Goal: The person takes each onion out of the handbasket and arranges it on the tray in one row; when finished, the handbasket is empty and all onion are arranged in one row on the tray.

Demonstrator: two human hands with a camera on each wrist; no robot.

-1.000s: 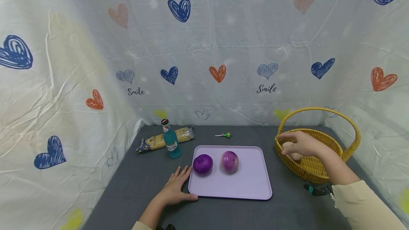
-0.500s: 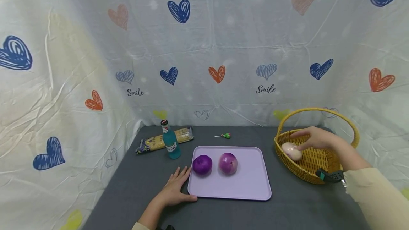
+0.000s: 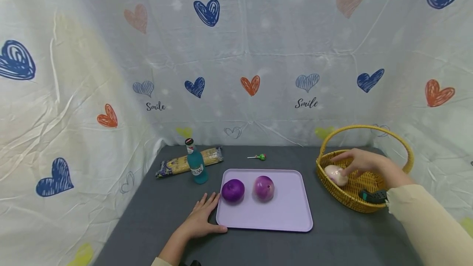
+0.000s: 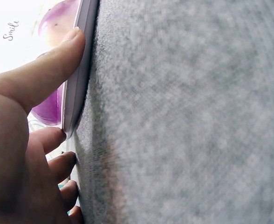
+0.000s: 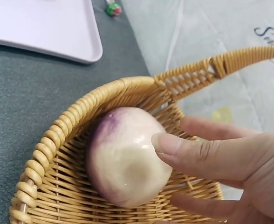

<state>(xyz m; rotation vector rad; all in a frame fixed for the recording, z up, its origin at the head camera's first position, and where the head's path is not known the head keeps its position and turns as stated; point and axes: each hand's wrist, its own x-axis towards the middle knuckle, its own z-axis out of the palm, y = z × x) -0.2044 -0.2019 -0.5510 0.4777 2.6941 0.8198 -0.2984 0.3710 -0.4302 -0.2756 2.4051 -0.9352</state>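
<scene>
My left hand [image 3: 199,220] rests on the table with fingers spread round the near left corner of a lilac tray [image 3: 269,218]. In the left wrist view its thumb [image 4: 58,67] lies against the tray's rim. On the tray sit a deep purple ball-shaped vegetable [image 3: 233,191] and a pinkish-purple one [image 3: 264,188]. A glossy white-and-purple turnip-like vegetable [image 5: 127,158] lies inside the yellow wicker basket [image 3: 338,198]. My right hand [image 3: 363,162] reaches into the basket under its handle, fingers loosely parted. Its thumb tip [image 5: 167,143] overlaps the vegetable's side in the right wrist view.
A blue-green bottle [image 3: 197,168] stands in front of a yellow packet [image 3: 176,165] at the back left. A lollipop [image 3: 262,157] lies behind the tray. The basket's tall arched handle [image 3: 369,127] rises over the right hand. A printed curtain surrounds the table.
My right hand has drawn back to the right from over the white-and-purple vegetable, uncovering it in the basket, then moved slightly left towards it again. My left hand has stayed at the tray.
</scene>
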